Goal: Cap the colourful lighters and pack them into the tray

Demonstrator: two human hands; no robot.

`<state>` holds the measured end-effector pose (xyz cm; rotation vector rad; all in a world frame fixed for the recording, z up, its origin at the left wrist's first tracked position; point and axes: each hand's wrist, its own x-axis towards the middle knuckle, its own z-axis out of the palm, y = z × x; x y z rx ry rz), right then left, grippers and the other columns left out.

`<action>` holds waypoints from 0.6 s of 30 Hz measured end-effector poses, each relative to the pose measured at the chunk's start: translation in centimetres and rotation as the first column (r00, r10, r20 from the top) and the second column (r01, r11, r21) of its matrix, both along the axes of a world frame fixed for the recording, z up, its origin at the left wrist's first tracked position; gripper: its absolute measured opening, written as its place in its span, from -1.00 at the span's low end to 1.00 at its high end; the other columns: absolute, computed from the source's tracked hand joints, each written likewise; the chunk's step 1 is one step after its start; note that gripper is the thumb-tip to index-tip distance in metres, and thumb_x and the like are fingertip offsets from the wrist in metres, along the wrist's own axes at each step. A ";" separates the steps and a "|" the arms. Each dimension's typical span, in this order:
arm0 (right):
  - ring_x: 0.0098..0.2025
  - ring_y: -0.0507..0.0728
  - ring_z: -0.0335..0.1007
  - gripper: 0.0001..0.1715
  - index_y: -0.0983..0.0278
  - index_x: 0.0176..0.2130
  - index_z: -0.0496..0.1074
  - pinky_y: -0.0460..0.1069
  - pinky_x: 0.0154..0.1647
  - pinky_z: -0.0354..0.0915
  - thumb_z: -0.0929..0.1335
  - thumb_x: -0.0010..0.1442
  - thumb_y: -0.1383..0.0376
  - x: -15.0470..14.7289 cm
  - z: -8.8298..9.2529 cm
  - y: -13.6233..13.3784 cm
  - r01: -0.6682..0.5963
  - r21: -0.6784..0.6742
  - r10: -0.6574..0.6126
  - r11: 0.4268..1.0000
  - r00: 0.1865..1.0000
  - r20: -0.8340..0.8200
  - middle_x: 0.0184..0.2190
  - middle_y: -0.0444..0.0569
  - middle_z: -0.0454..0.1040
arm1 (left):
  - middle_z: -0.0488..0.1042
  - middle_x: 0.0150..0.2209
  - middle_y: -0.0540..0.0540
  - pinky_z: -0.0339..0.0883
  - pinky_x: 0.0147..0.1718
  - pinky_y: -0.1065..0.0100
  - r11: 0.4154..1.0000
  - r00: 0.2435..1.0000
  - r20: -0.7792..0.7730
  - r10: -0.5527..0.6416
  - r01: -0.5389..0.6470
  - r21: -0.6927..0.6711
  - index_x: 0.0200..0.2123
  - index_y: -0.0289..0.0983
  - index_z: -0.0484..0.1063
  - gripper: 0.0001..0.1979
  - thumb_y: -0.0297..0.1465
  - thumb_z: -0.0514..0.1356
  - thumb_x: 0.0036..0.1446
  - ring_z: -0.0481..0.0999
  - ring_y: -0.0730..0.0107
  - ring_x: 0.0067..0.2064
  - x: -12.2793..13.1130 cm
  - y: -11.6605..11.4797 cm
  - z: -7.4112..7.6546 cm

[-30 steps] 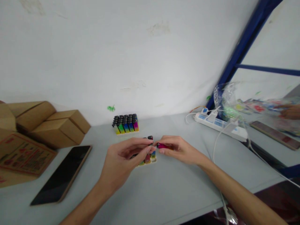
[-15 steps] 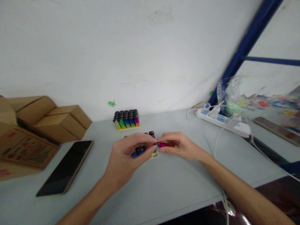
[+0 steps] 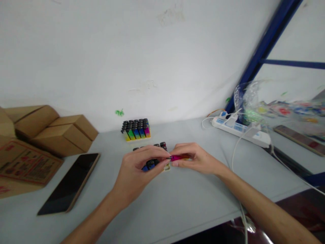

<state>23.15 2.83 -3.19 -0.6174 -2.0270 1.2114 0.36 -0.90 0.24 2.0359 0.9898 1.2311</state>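
Between both hands a magenta lighter (image 3: 177,157), turning orange towards its far end, lies roughly level. My right hand (image 3: 200,160) is closed round its body. The thumb and forefinger of my left hand (image 3: 134,174) pinch the dark tip at its left end; what exactly they grip there is too small to make out. Under and behind my left hand stands a group of black-topped lighters (image 3: 151,163) in a pale tray (image 3: 167,167), partly hidden by the fingers. Farther back, a full block of multicoloured lighters (image 3: 136,129) stands upright near the wall.
Cardboard boxes (image 3: 68,135) and a dark phone (image 3: 69,183) are on the left of the grey table (image 3: 193,200). To the right are a white power strip (image 3: 241,130) with a trailing cable (image 3: 233,159), plastic-wrapped items (image 3: 284,110), another phone (image 3: 299,139) and a blue frame (image 3: 256,61).
The view has shifted slightly, so most things sit a little farther left. Both hands keep hold of the lighter in almost the same place, and more of its magenta body shows.
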 end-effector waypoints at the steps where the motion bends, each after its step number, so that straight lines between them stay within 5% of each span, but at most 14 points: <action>1: -0.26 0.06 0.43 -0.64 0.27 0.03 0.64 -0.07 -0.26 0.32 0.45 0.33 0.13 0.0 0.1 0.0 -0.001 0.005 0.001 1.000 1.000 -0.002 -0.27 -0.02 0.50 | 0.69 -0.26 -0.08 0.54 -0.13 0.34 1.000 1.000 -0.009 0.003 -0.002 0.005 -0.28 -0.18 0.68 -0.91 -0.48 0.37 0.17 0.66 0.29 -0.20 0.0 0.0 0.1; 18: -0.27 0.04 0.43 -0.66 0.27 0.03 0.65 -0.10 -0.27 0.31 0.46 0.33 0.17 0.0 0.1 0.0 0.007 0.000 -0.007 1.000 1.000 0.000 -0.28 -0.03 0.50 | 0.69 -0.26 -0.05 0.57 -0.12 0.38 0.999 0.999 0.037 -0.003 0.005 -0.041 -0.27 -0.17 0.69 -0.91 -0.47 0.39 0.16 0.67 0.33 -0.19 -0.4 0.4 -0.5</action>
